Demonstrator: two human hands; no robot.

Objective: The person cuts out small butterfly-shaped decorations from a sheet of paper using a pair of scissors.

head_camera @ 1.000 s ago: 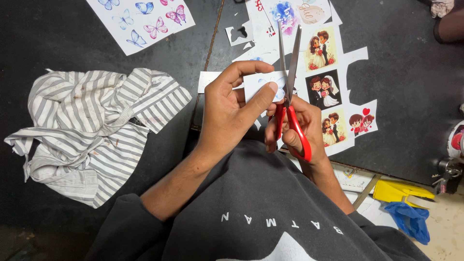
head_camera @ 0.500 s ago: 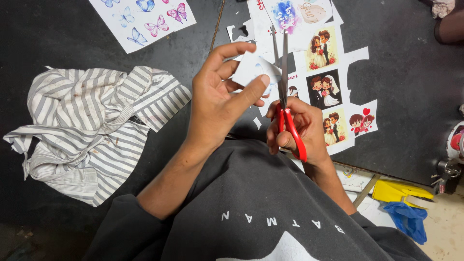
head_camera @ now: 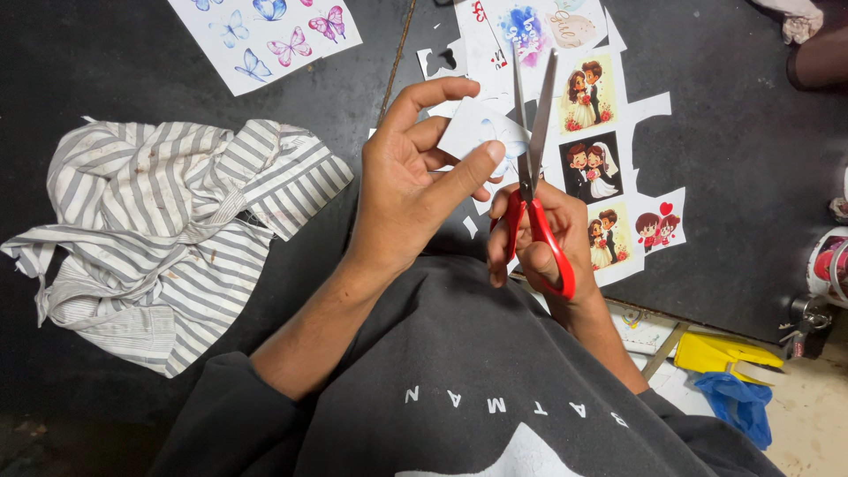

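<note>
- Holding a small white paper cutout [head_camera: 477, 132] with a pale blue print, the left hand [head_camera: 415, 190] pinches it between thumb and curled fingers; the index finger is stretched out above it. The cutout is lifted off the black table [head_camera: 733, 132], over its middle, near the person's chest.
- Red-handled scissors [head_camera: 534, 168] sit in the right hand [head_camera: 543, 243], fingers closed through the loops. Blades point away from the person and are parted slightly, meeting the right edge of the cutout.
- Directly beyond and to the right of the scissors lies a white sticker sheet [head_camera: 609, 177] with cartoon bride-and-groom pictures; its outline is notched and irregular where pieces are cut away. It reaches toward the table's near edge on the right.
- Further out, at the far edge of the table, another printed sheet [head_camera: 530, 22] with a blue and pink motif touches or overlaps the couple sheet.
- At the far left of the table lies a sheet of butterfly stickers [head_camera: 265, 35], well apart from the hands.
- A crumpled grey-and-white striped cloth [head_camera: 168, 230] lies on the left part of the table, just beside the left forearm.
- The person wears a dark grey sweatshirt [head_camera: 477, 389].
- Below the table's right near corner: a yellow object [head_camera: 720, 353] and a blue rag or bag [head_camera: 738, 402] on the floor.
</note>
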